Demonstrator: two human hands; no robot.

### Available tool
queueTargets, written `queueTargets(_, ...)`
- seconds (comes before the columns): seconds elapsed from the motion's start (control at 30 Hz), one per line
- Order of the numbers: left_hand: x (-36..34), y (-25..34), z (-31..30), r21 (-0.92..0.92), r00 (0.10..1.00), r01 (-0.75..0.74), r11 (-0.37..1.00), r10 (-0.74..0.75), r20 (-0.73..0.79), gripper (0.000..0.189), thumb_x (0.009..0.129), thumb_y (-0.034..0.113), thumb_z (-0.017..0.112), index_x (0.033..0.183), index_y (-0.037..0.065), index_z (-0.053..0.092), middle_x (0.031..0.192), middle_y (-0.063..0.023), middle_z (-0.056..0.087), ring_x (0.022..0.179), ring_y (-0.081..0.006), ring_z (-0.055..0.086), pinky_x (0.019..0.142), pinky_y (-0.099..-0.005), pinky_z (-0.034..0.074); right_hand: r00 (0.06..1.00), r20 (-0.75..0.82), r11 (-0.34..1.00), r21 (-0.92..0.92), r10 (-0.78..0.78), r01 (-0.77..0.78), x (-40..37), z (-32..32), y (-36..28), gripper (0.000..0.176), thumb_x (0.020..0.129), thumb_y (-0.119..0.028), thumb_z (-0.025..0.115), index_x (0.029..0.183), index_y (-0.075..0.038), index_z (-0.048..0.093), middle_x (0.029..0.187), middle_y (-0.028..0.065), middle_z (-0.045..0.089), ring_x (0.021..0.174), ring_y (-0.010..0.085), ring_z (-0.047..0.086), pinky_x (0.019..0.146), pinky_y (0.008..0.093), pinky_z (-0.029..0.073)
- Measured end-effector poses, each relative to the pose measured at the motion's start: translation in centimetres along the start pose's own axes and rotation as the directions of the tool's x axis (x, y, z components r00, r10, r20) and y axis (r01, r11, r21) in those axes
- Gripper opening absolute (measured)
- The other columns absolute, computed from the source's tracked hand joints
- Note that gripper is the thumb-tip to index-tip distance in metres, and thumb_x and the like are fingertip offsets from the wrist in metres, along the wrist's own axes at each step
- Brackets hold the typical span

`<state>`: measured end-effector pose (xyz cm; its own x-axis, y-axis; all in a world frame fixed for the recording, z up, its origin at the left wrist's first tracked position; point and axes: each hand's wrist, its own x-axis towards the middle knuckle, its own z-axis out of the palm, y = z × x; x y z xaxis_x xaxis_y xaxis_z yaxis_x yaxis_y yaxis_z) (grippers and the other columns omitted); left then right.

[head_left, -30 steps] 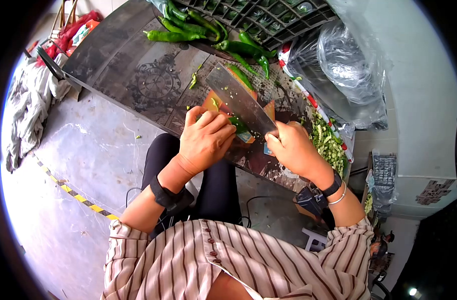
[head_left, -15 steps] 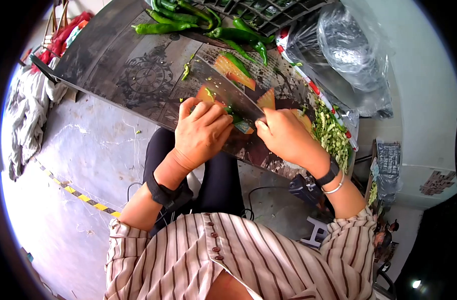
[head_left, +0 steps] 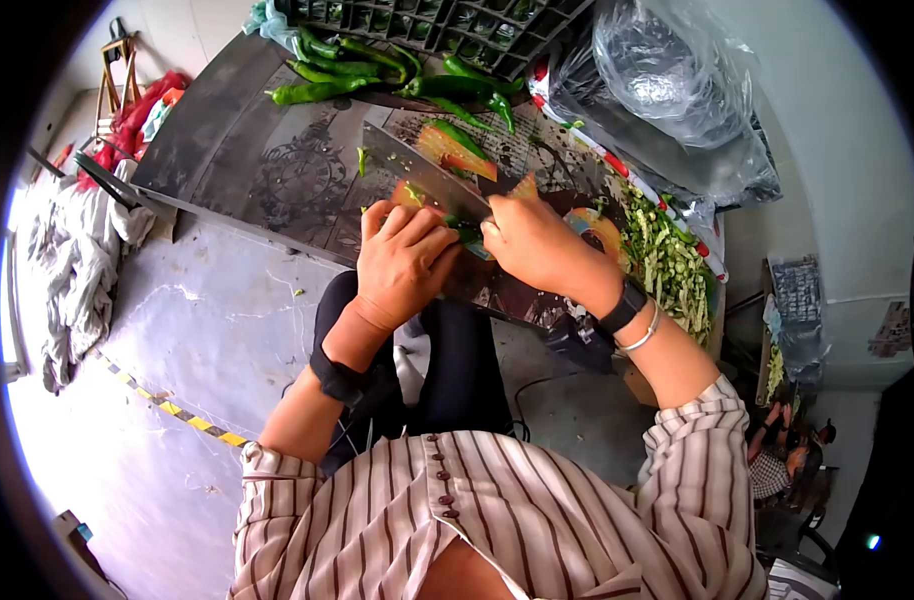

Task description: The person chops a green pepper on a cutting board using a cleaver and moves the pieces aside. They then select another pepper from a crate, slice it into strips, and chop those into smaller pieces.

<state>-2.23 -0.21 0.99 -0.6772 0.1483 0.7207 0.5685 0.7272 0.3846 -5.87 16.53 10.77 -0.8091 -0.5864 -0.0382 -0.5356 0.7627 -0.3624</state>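
Note:
A broad-bladed kitchen knife lies slantwise over the patterned table, its handle inside my right hand, whose fingers are wrapped round it. On the near side of the blade, my left hand has its fingers curled down, pressing on a green pepper. Most of that pepper is hidden by the fingers and the knife. Small green bits cling to the blade. Beyond the knife, whole long green peppers lie grouped at the table's far side. Chopped green pepper is heaped to the right of my right hand.
A black plastic crate stands behind the whole peppers. Clear plastic bags sit at the back right. The dark table ends at a curved edge near my knees. Another person appears at the lower right.
The view has shifted slightly. My right hand and the knife have moved a little left, and the blade lies at a flatter slant. My left hand stays curled on the pepper.

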Motion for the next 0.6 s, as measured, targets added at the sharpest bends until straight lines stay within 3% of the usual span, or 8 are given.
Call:
queueTargets(0.23,-0.2,0.5,-0.4,-0.007,1.000,-0.008,1.000,0.007,-0.023,0.018,0.070,0.017,0.074,0.086,0.014,0.067,0.084,0.0007,0.059,0.088,-0.0206,0.055,0.089,-0.0397,0.037,0.984,-0.156,0.985,0.161,0.082,-0.056,0.0,1.0,1.8,0.026,0.088,-0.017,0.053,0.079,0.008,0.053,0.072,0.0312,0.055,0.075,0.0502,0.055,0.063,0.0480,0.045)
queueTargets(0.27,-0.2,0.6,-0.5,0.007,1.000,-0.017,1.000,0.017,-0.018,0.018,0.070,0.016,0.074,0.087,0.014,0.068,0.084,0.0011,0.060,0.088,-0.0204,0.055,0.090,-0.0399,0.037,0.962,-0.272,0.998,0.054,-0.019,0.035,0.0,1.6,2.9,0.025,0.089,-0.017,0.054,0.079,0.006,0.053,0.061,0.0232,0.057,0.059,0.0401,0.060,0.054,0.0413,0.046)
queueTargets(0.3,-0.2,0.6,-0.7,0.023,1.000,-0.024,0.999,0.024,-0.009,0.019,0.070,0.016,0.074,0.088,0.014,0.068,0.085,0.0015,0.060,0.088,-0.0203,0.055,0.090,-0.0400,0.037,0.957,-0.287,0.997,0.054,-0.031,0.049,-0.2,1.3,3.1,0.025,0.089,-0.017,0.054,0.079,0.006,0.053,0.061,0.0232,0.057,0.059,0.0401,0.060,0.054,0.0413,0.046)
queueTargets(0.37,-0.2,0.5,-0.8,0.027,1.000,-0.025,0.999,0.025,-0.016,0.018,0.071,0.015,0.073,0.089,0.014,0.069,0.087,0.0025,0.062,0.089,-0.0195,0.056,0.094,-0.0407,0.035,0.947,-0.218,0.922,0.360,0.235,-0.145,-1.0,1.0,3.7,0.024,0.091,-0.017,0.055,0.079,0.003,0.053,0.056,0.0085,0.055,0.045,0.0189,0.056,0.044,0.0320,0.043)
queueTargets(0.4,0.0,0.5,-1.1,0.049,1.000,-0.027,0.998,0.027,0.012,0.018,0.072,0.014,0.072,0.090,0.014,0.069,0.088,0.0025,0.063,0.090,-0.0189,0.056,0.096,-0.0416,0.035,0.928,-0.261,0.911,0.382,0.267,-0.155,-1.5,0.4,3.2,0.026,0.088,-0.014,0.056,0.076,0.008,0.052,0.059,0.0221,0.057,0.050,0.0284,0.059,0.050,0.0388,0.047)
queueTargets(0.43,0.2,0.7,-1.4,0.065,0.999,-0.034,0.997,0.031,0.044,0.019,0.073,0.013,0.072,0.091,0.014,0.069,0.090,0.0026,0.063,0.091,-0.0182,0.056,0.098,-0.0424,0.034,0.911,-0.164,0.815,0.526,0.378,-0.243,-2.4,-0.8,2.1,0.024,0.090,-0.015,0.056,0.076,0.005,0.053,0.054,0.0104,0.055,0.044,0.0165,0.055,0.042,0.0329,0.043)
queueTargets(0.5,1.0,1.3,-2.0,0.074,0.999,-0.019,0.997,0.016,0.038,0.021,0.074,0.011,0.071,0.094,0.014,0.069,0.088,0.0018,0.065,0.092,-0.0174,0.058,0.101,-0.0448,0.032,0.903,-0.156,0.712,0.673,0.401,-0.200,-3.8,-1.7,1.8,0.021,0.091,-0.014,0.055,0.079,0.003,0.051,0.056,0.0010,0.050,0.042,0.0087,0.049,0.036,0.0278,0.038)
queueTargets(0.6,2.5,0.8,-2.9,0.085,1.000,0.013,0.996,-0.011,-0.025,0.023,0.075,0.008,0.069,0.097,0.015,0.069,0.083,0.0008,0.066,0.091,-0.0185,0.059,0.103,-0.0458,0.031,0.892,-0.122,0.594,0.783,0.435,-0.183,-5.8,-1.5,2.8,0.015,0.093,-0.012,0.052,0.082,-0.003,0.048,0.057,-0.0006,0.045,0.041,0.0078,0.043,0.039,0.0261,0.038)
